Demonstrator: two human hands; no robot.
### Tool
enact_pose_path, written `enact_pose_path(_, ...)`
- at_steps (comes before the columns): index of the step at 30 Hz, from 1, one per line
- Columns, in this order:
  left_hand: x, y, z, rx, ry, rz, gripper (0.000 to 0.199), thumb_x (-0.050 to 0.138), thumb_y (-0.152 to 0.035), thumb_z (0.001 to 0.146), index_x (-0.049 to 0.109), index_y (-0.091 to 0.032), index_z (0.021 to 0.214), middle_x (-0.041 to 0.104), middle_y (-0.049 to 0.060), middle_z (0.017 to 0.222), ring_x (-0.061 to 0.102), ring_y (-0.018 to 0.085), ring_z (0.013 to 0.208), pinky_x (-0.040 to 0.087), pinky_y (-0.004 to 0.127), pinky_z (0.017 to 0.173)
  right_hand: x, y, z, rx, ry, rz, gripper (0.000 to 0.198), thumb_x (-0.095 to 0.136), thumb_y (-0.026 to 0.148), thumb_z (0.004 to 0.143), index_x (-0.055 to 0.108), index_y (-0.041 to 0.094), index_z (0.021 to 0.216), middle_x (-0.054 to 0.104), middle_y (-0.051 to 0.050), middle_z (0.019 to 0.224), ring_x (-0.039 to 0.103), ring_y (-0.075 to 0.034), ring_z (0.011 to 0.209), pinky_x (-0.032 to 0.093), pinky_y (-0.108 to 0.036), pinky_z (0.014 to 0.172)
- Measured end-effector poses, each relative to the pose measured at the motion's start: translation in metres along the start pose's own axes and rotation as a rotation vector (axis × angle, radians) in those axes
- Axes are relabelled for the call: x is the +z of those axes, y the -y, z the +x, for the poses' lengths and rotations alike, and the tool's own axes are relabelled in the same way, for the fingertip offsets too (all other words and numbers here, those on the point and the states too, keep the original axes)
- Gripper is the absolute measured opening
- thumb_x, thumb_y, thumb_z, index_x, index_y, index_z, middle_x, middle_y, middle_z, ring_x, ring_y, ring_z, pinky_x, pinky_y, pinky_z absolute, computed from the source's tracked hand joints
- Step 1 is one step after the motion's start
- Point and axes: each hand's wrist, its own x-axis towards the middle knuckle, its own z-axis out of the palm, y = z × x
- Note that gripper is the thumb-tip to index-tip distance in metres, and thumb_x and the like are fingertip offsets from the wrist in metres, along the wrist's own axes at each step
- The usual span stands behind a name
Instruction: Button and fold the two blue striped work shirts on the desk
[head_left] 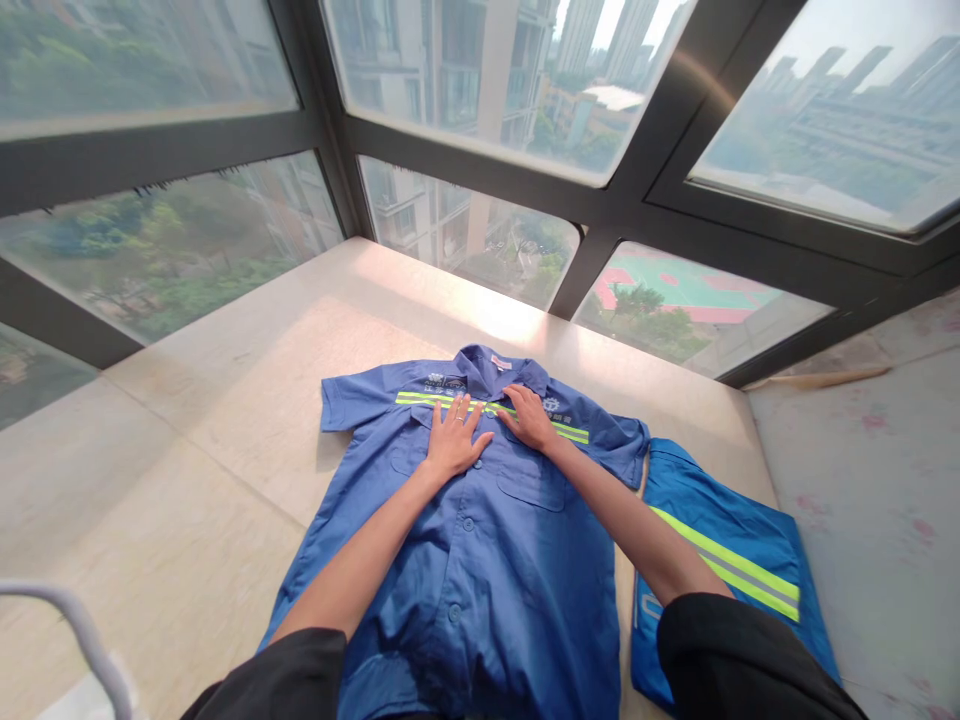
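A blue short-sleeved work shirt (480,560) lies spread front side up, its collar toward the windows. Yellow-green reflective strips run across its chest, with printed logos above them. My left hand (454,440) rests flat on the chest, fingers spread, just left of the button line. On the other side of the placket, my right hand (529,418) touches the shirt near the collar, its fingers stretched out and slightly bent. Neither hand holds anything that I can see. The shirt's lower hem runs out of view at the bottom.
A folded brighter blue garment (720,540) with a reflective stripe lies to the right, partly under my right forearm. Both garments lie on a pale stone sill (187,480). Dark window frames (465,150) enclose it. A white cable (79,620) curves at lower left; a patterned wall (870,480) stands right.
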Motion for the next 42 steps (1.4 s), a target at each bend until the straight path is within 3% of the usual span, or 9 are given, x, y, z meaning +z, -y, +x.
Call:
enact_pose_path(6,-0.025,0.027,0.034,-0.023,-0.027,-0.081,0.051,0.044,-0.042,0.096,0.051,-0.013,0.138,0.061,0.017,0.134,0.057,0.029,0.121,0.042,0.042,0.102,-0.013,-0.011,0.008,0.050,-0.143,-0.005,0.040,0.044,0.035,0.098,0.052,0.014,0.131,0.057,-0.017,0.131,0.050,-0.028,0.123,0.038,-0.042,0.103)
enact_pose_path(10,-0.041,0.045,0.086,-0.073,-0.132,-0.099,0.043,0.047,-0.030,0.093,0.054,-0.012,0.132,0.061,0.016,0.130,0.055,0.029,0.119,0.042,0.039,0.101,-0.025,-0.026,0.033,0.281,-0.228,-0.020,0.042,0.043,0.036,0.097,0.051,0.012,0.130,0.056,-0.020,0.130,0.048,-0.031,0.123,0.037,-0.043,0.104)
enact_pose_path(16,-0.040,0.048,0.155,-0.062,0.011,-0.104,0.049,0.056,-0.036,0.086,0.056,-0.012,0.129,0.060,0.018,0.132,0.053,0.031,0.123,0.040,0.040,0.102,-0.025,-0.057,0.078,0.577,-0.064,-0.031,0.043,0.064,0.049,0.084,0.063,0.016,0.111,0.067,-0.019,0.108,0.060,-0.032,0.104,0.046,-0.038,0.087)
enact_pose_path(20,-0.036,0.060,0.179,-0.149,0.181,-0.125,0.037,0.061,-0.033,0.080,0.067,-0.019,0.114,0.069,0.014,0.117,0.060,0.030,0.113,0.046,0.036,0.094,-0.028,-0.077,0.083,0.641,0.077,0.074,0.026,0.071,0.032,0.072,0.070,0.020,0.095,0.072,-0.011,0.092,0.065,-0.027,0.088,0.048,-0.032,0.074)
enact_pose_path(26,-0.034,0.083,0.193,-0.266,0.207,-0.197,0.021,0.065,-0.034,0.074,0.075,-0.022,0.087,0.074,0.012,0.100,0.065,0.031,0.101,0.049,0.036,0.084,-0.045,-0.092,0.073,0.638,0.119,0.177,0.014,0.062,0.017,0.066,0.074,0.019,0.074,0.072,-0.006,0.077,0.065,-0.026,0.080,0.046,-0.031,0.070)
enact_pose_path(32,-0.025,0.084,0.194,-0.270,0.161,-0.401,0.039,0.044,-0.034,0.085,0.076,-0.017,0.099,0.074,0.011,0.108,0.064,0.028,0.106,0.048,0.032,0.089,-0.047,-0.086,0.073,0.624,0.068,0.276,0.031,0.051,0.040,0.086,0.072,0.019,0.077,0.072,-0.006,0.078,0.064,-0.023,0.081,0.048,-0.030,0.071)
enact_pose_path(36,-0.028,0.093,0.193,-0.218,0.169,-0.553,0.054,0.038,-0.024,0.082,0.064,-0.015,0.128,0.065,0.007,0.132,0.059,0.023,0.117,0.047,0.029,0.095,-0.057,-0.088,0.062,0.694,0.074,0.703,0.037,0.048,0.046,0.088,0.072,0.019,0.096,0.074,-0.004,0.087,0.066,-0.021,0.080,0.053,-0.030,0.071)
enact_pose_path(39,-0.033,0.098,0.191,-0.217,0.244,-0.626,0.057,0.047,-0.022,0.073,0.065,-0.014,0.126,0.067,0.008,0.128,0.063,0.024,0.109,0.051,0.030,0.087,-0.066,-0.090,0.051,0.681,0.154,1.063,0.033,0.066,0.040,0.077,0.072,0.019,0.102,0.075,-0.005,0.093,0.068,-0.021,0.084,0.055,-0.034,0.079)
enact_pose_path(42,-0.038,0.099,0.190,-0.244,0.357,-0.771,0.057,0.055,-0.026,0.071,0.065,-0.018,0.126,0.069,0.008,0.124,0.066,0.023,0.102,0.052,0.030,0.079,-0.069,-0.089,0.045,0.639,0.214,1.181,0.040,0.079,0.031,0.065,0.072,0.020,0.102,0.076,-0.004,0.092,0.070,-0.022,0.085,0.056,-0.037,0.084)
